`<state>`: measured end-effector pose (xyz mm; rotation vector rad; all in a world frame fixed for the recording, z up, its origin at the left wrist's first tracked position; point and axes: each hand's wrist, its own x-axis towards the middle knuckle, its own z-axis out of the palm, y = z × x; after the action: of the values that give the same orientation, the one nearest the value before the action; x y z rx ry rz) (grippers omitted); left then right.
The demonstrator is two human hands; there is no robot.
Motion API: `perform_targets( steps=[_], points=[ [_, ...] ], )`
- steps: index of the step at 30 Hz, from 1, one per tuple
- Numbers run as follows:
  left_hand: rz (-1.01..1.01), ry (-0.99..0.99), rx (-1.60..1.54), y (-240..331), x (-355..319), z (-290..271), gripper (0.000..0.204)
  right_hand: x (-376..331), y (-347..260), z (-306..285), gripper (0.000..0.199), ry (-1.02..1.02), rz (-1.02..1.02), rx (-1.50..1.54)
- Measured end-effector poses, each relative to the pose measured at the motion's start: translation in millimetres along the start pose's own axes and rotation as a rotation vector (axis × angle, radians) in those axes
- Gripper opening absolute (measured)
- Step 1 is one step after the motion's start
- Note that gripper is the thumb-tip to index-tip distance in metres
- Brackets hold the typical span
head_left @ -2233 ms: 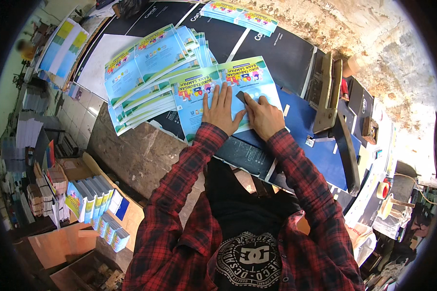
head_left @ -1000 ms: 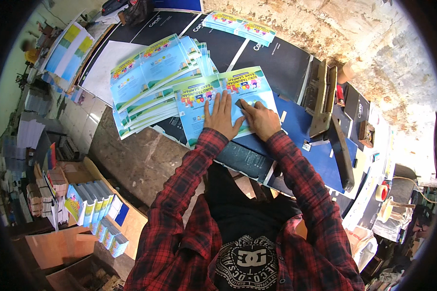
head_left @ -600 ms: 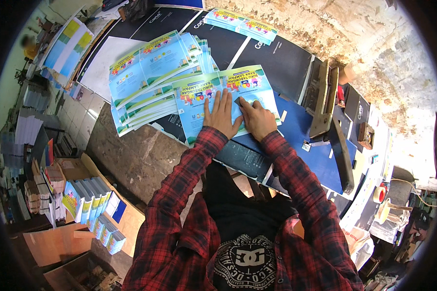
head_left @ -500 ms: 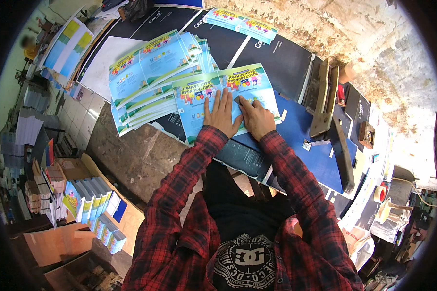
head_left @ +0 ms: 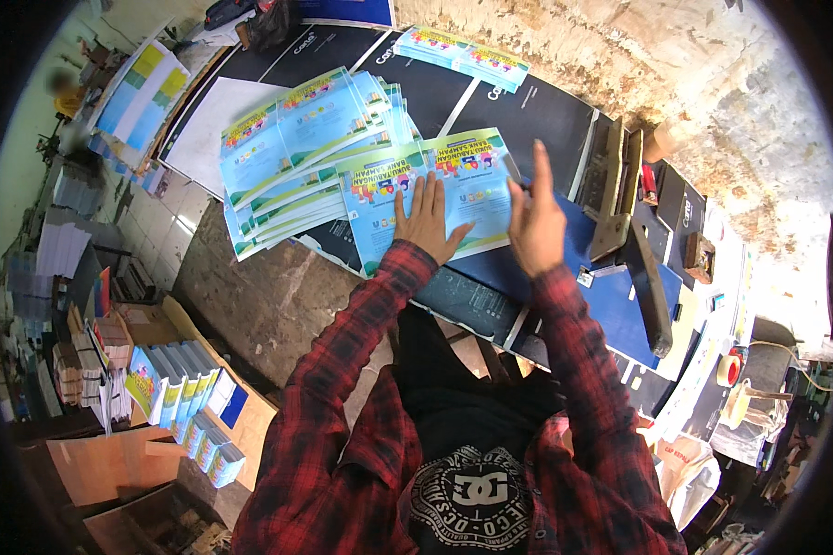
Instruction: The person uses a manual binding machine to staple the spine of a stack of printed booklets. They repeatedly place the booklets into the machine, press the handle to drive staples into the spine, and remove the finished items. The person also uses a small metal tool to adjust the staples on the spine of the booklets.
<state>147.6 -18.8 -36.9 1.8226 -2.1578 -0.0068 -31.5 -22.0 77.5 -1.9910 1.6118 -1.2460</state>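
Note:
My left hand [head_left: 424,224] lies flat with spread fingers on a printed blue, green and yellow cover sheet [head_left: 479,220], pressing on its middle. To the right, my right hand [head_left: 538,231] is raised at the sheet's right edge, index finger stretched up. A small dark flat piece [head_left: 513,168], blurred, sticks out from between its thumb and other fingers; its kind cannot be made out. Left of the sheet, partly under it, lies a fanned pile of like cover sheets [head_left: 319,129].
At the back rests another stack of printed sheets [head_left: 463,57]. A wooden block tool with a dark long handle [head_left: 651,296] stands on the blue board [head_left: 574,310] at right. Rolls of tape [head_left: 728,371] lie farther right. Bundled booklets [head_left: 180,370] stand low at left.
My right hand has lifted off the sheet's middle and moved right with the small dark piece, its index finger now extended. My left hand stays on the sheet.

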Motion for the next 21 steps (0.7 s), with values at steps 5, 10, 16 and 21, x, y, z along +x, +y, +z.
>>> perform_targets(
  steps=[5, 10, 16, 21],
  points=[
    [0.158, -0.298, 0.03, 5, -34, -51, 0.106, -55, -22, -85, 0.055, 0.023, 0.107, 0.095],
    [0.304, -0.348, 0.057, -46, -36, -55, 0.066, -132, -13, -110, 0.05, -0.094, 0.332, 0.199],
    [0.228, 0.284, -0.36, -26, -34, -168, 0.019, -170, -12, -120, 0.043, -0.163, 0.402, 0.343],
    [-0.196, 0.132, -0.902, 3, -38, -239, 0.023, -172, -25, -141, 0.047, -0.103, 0.179, 0.328]
  ],
)
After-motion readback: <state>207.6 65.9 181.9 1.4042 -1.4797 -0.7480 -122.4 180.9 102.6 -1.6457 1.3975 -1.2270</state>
